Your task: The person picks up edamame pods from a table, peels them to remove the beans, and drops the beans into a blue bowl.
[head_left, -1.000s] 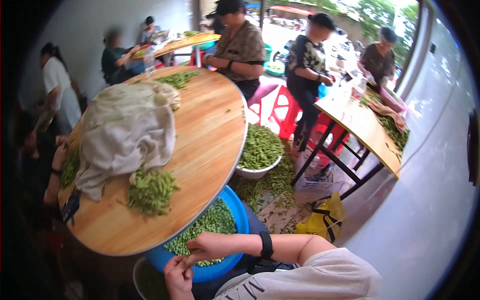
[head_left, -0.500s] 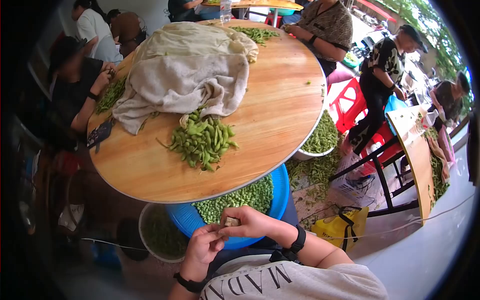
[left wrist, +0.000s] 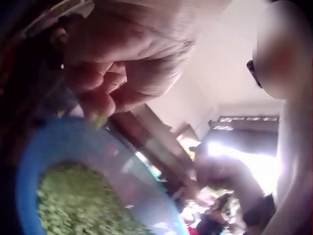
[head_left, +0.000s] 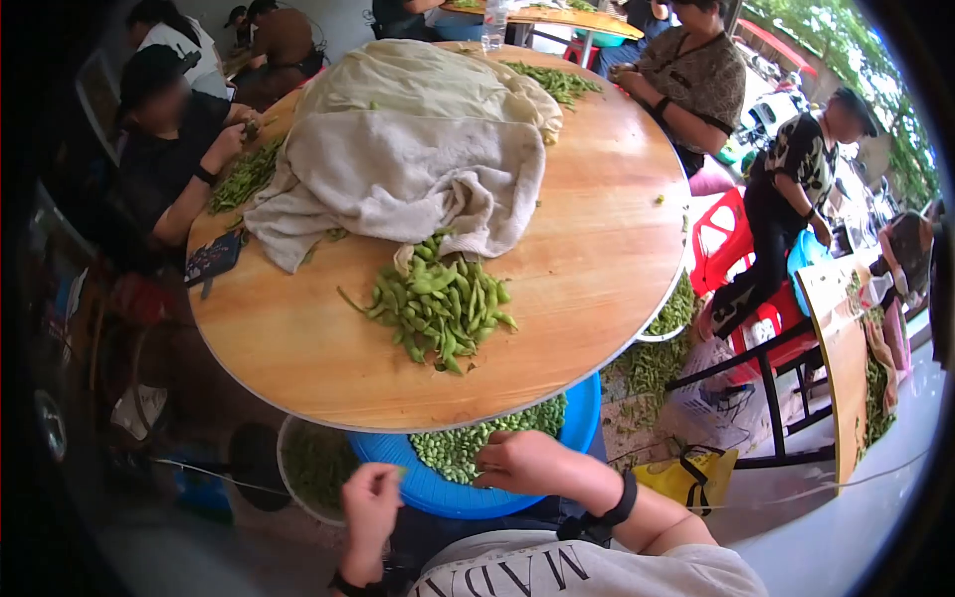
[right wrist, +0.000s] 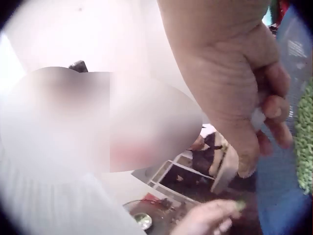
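Observation:
My left hand [head_left: 370,507] is raised at the near left side of a blue basin [head_left: 589,410]. Its thumb and fingertips pinch a small green edamame pod [left wrist: 99,121], mostly hidden by the fingers. Over the basin hangs my right hand [head_left: 527,463], its fingers loosely bent and apart from each other. Something whitish [right wrist: 257,117] shows among those fingers, perhaps a finger wrap. Shelled green beans [head_left: 448,453] fill the middle of the basin, just below the right hand. Whole edamame pods [head_left: 438,308] lie heaped on the round wooden table [head_left: 597,298] in front of me.
A pale cloth [head_left: 408,159] covers a large mound on the table. To the left of the blue basin stands a pale-rimmed tub [head_left: 288,468] with dark green stuff inside. A yellow bag [head_left: 686,478] lies on the floor at right. Several people work around the tables.
The view has swung left. My hands, together over the basin half a second ago, have parted: the left moved left with the pod, the right stays over the beans.

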`<state>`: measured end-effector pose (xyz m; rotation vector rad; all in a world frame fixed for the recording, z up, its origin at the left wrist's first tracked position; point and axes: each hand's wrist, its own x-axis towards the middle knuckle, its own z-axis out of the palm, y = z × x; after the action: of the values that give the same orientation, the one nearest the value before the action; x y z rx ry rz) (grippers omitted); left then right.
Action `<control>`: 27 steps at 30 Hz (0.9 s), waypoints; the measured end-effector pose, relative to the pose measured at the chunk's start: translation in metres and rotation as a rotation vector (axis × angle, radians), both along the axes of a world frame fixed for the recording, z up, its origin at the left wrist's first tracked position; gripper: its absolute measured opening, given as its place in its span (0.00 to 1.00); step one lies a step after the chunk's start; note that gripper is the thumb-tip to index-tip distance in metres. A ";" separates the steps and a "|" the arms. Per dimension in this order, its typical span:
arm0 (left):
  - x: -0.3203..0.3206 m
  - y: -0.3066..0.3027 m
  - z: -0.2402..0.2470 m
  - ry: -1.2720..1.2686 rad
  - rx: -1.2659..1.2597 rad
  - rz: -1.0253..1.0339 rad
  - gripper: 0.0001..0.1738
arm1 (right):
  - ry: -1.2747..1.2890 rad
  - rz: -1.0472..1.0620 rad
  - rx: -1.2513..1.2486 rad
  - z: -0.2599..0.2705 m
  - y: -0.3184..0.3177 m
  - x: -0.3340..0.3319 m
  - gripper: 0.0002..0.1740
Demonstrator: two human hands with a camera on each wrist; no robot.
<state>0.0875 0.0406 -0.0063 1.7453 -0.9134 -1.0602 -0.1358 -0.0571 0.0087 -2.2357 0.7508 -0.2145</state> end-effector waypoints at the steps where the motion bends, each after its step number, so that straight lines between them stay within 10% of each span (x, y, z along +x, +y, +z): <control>1: 0.022 0.007 -0.014 -0.260 -0.032 0.022 0.03 | -0.037 0.017 0.034 0.018 -0.010 -0.003 0.12; 4: 0.068 0.020 -0.017 -0.974 0.105 -0.018 0.11 | -0.304 -0.034 -0.113 0.061 -0.053 0.007 0.07; 8: 0.072 0.018 -0.019 -1.003 0.051 -0.042 0.19 | -0.181 -0.341 -0.477 0.084 -0.125 0.054 0.09; 12: 0.038 -0.005 0.003 -0.156 -0.082 -0.017 0.09 | 0.082 -0.281 -0.419 0.073 -0.144 0.075 0.09; 21: -0.033 -0.063 0.068 -0.100 -0.553 -0.159 0.13 | -0.776 -0.464 -0.447 0.076 -0.134 0.040 0.09; 24: -0.053 -0.085 0.085 -0.158 -0.680 -0.154 0.21 | -0.873 -0.465 0.505 0.096 -0.097 0.021 0.07; 27: -0.070 -0.090 0.091 0.091 -0.609 -0.185 0.18 | -0.936 -0.367 0.779 0.083 -0.069 0.013 0.05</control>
<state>0.0178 -0.0497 0.0850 1.1173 -1.2052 -0.8466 -0.1229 -0.1257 0.0920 -1.0530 0.5533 -0.8954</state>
